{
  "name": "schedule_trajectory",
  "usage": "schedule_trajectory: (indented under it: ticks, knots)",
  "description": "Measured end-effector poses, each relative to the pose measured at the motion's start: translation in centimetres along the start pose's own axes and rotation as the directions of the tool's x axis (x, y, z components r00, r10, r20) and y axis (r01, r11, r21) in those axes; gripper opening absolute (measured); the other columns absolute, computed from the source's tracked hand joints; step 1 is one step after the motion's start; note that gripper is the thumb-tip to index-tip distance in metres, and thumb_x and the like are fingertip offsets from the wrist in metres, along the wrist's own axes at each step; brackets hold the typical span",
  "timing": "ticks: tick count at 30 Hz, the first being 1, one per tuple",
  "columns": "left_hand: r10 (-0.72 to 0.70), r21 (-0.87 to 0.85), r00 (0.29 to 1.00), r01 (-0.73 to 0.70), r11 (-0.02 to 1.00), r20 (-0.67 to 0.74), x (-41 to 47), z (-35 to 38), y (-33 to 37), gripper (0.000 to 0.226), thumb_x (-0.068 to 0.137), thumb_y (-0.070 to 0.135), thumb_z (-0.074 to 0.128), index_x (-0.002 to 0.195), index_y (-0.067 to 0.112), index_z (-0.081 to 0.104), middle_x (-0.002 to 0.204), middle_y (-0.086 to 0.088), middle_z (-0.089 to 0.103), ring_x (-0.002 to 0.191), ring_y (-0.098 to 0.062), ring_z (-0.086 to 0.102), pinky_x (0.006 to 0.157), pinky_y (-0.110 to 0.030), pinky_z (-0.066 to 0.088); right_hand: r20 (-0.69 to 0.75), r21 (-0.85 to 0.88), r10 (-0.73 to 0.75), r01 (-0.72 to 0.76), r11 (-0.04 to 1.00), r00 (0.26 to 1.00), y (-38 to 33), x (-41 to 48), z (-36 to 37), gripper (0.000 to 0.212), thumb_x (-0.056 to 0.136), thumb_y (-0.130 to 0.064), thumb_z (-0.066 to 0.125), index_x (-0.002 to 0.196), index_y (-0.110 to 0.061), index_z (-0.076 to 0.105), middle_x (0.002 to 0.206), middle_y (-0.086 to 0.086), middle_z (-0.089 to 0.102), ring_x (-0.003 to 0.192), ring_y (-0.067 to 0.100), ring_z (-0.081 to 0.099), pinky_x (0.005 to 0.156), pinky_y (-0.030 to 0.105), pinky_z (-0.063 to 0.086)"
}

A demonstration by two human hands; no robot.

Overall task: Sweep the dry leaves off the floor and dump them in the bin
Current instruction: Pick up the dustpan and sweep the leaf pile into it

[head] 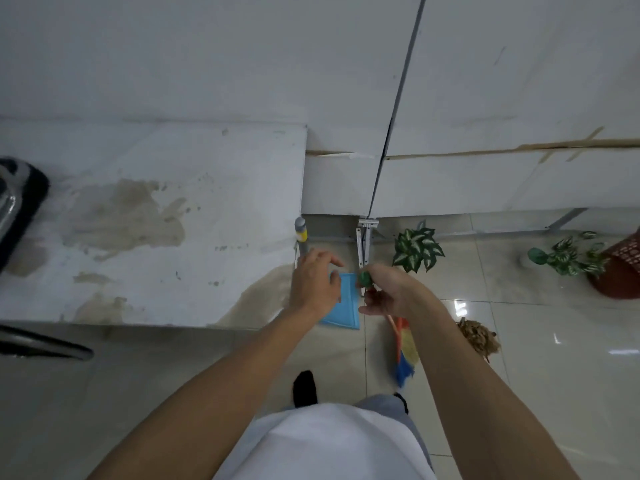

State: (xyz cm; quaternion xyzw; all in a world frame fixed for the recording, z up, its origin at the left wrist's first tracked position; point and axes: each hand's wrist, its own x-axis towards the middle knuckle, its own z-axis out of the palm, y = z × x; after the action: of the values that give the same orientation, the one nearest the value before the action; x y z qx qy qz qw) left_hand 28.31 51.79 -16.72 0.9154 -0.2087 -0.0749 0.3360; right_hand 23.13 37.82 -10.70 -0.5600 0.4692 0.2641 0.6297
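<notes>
My right hand (388,292) is closed around the green-capped top of a broom handle. The broom (403,355) hangs down to the tiled floor with red, yellow and blue bristles. My left hand (313,280) is spread just below a grey handle with a yellow band (300,233) that leans on the table edge; fingers apart, holding nothing. A blue dustpan (346,306) lies on the floor under both hands. A pile of dry brown leaves (478,336) sits on the tiles to the right of my right forearm.
A stained white table (156,220) fills the left. A white partition wall (485,98) stands ahead, with metal brackets at its foot. Two small green plants (417,249) stand on the floor. A reddish-brown basket (620,268) is at the far right.
</notes>
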Motion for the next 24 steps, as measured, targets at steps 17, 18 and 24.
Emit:
schedule_trajectory:
  ticks: [17, 18, 24]
  knots:
    - [-0.262, -0.126, 0.957, 0.277, 0.953, 0.121, 9.4, -1.4, -2.8, 0.075, 0.089, -0.004, 0.057, 0.150, 0.024, 0.026, 0.148, -0.006, 0.040, 0.134, -0.025, 0.041, 0.110, -0.037, 0.039, -0.112, 0.269, -0.008, 0.038, 0.962, 0.994, 0.1, -0.7, -1.1, 0.026, 0.094, -0.019, 0.051, 0.110, -0.002, 0.063, 0.070, 0.008, 0.044, 0.059, 0.016, 0.048, 0.067, 0.036, 0.059]
    - [-0.275, -0.175, 0.955, 0.292, 0.940, 0.114, 9.5, -1.3, -3.2, 0.074, 0.087, -0.006, 0.059, 0.148, 0.025, 0.030, 0.142, -0.006, 0.046, 0.129, -0.024, 0.046, 0.108, -0.037, 0.043, -0.116, 0.284, -0.005, 0.038, 0.958, 0.993, 0.3, -0.6, -1.5, 0.032, 0.093, -0.019, 0.051, 0.116, 0.000, 0.062, 0.071, 0.008, 0.044, 0.059, 0.016, 0.048, 0.066, 0.036, 0.059]
    - [-0.302, -0.203, 0.944, 0.323, 0.924, 0.130, 8.7, -1.5, -4.5, 0.030, 0.077, -0.006, 0.069, 0.095, 0.018, 0.069, 0.100, -0.002, 0.064, 0.091, -0.018, 0.059, 0.080, -0.025, 0.049, -0.107, 0.329, 0.020, 0.016, 0.944, 0.994, 1.2, 0.0, -3.0, 0.033, 0.089, -0.015, 0.053, 0.116, 0.002, 0.062, 0.076, 0.011, 0.047, 0.064, 0.019, 0.051, 0.067, 0.037, 0.059]
